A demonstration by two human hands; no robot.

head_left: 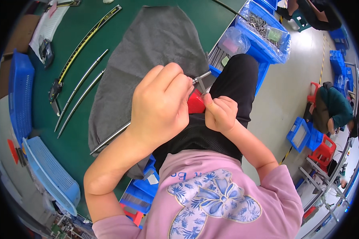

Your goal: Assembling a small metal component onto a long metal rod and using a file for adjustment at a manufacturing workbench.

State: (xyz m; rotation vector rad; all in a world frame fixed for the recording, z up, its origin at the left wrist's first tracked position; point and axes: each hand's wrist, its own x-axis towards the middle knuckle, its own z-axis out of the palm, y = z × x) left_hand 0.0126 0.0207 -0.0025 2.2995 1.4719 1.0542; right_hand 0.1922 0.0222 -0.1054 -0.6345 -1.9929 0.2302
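Note:
My left hand (160, 101) is closed around a thin silver metal rod (109, 140). The rod slants across my lap from lower left, and its tip sticks out past my fingers at upper right. In my right hand (221, 114), a small flat metal wrench (202, 86) is pinched between thumb and fingers. Its far end meets the rod near the tip. Beneath the rod's lower part lies a dark grey cloth (151, 40) on the green table (119, 24). Two similar rods (81, 84) rest side by side left of the cloth.
A digital caliper (77, 51) lies beyond the two rods. Blue baskets (22, 95) line the table's left side. At upper right, blue bins (263, 30) hold many small metal parts and plastic bags. A red stool (195, 102) shows between my hands. Another person (333, 107) sits at far right.

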